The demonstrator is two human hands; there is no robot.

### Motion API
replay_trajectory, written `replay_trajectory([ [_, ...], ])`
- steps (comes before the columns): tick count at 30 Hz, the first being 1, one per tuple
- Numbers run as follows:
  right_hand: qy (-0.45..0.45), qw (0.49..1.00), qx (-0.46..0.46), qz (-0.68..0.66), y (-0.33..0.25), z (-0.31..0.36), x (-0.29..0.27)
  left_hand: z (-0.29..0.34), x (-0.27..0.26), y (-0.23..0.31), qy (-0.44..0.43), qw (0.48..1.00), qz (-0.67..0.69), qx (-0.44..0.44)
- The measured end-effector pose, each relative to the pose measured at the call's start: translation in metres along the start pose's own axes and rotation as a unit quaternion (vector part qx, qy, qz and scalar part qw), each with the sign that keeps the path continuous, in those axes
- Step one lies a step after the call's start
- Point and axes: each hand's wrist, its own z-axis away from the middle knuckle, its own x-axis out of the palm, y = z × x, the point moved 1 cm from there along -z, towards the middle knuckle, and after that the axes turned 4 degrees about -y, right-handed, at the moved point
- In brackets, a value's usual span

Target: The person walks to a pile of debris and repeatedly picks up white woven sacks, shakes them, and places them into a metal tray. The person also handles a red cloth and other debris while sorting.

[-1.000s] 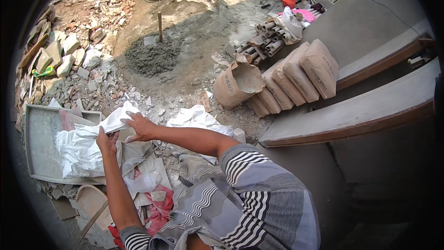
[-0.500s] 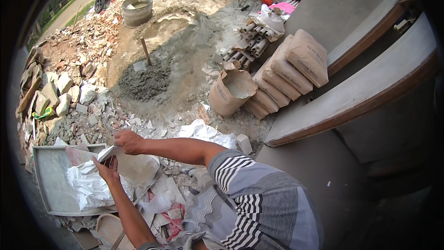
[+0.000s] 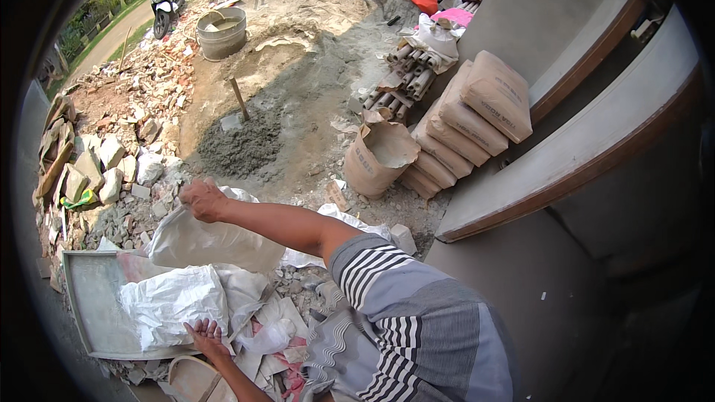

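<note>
My right hand is closed on the upper edge of a whitish, slightly see-through plastic sack, which hangs raised beneath my forearm. Lower down, my left hand has its fingers apart, palm turned up, and holds nothing. It is beside a crumpled white sack that lies over a shallow grey framed panel. Whether my left fingertips touch this sack I cannot tell.
Broken rubble spreads along the left. A wooden handle stands in a wet mortar heap, with a round tub beyond. An opened paper bag, stacked full bags and pipes line the right wall.
My right hand has lifted and pulled out the whitish sack, which now hangs spread. My left hand has let go and dropped back toward me, fingers opened.
</note>
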Motion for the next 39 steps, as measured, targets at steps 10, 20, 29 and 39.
replay_trajectory([
  [10, 0.209, 0.966, 0.070, -0.137, 0.041, -0.003, -0.016, 0.030, -0.082, -0.071, 0.086, 0.995, -0.036, -0.035],
  [20, 0.121, 0.988, 0.088, -0.019, 0.065, 0.014, -0.026, 0.012, -0.085, -0.077, 0.026, 0.994, -0.053, -0.088],
  [29, 0.120, 0.975, 0.171, -0.075, 0.094, 0.029, -0.027, 0.007, -0.057, -0.059, 0.012, 0.994, -0.084, -0.068],
  [39, 0.096, 0.988, 0.115, -0.028, 0.121, 0.030, -0.038, 0.009, -0.048, -0.057, 0.048, 0.995, -0.081, -0.017],
])
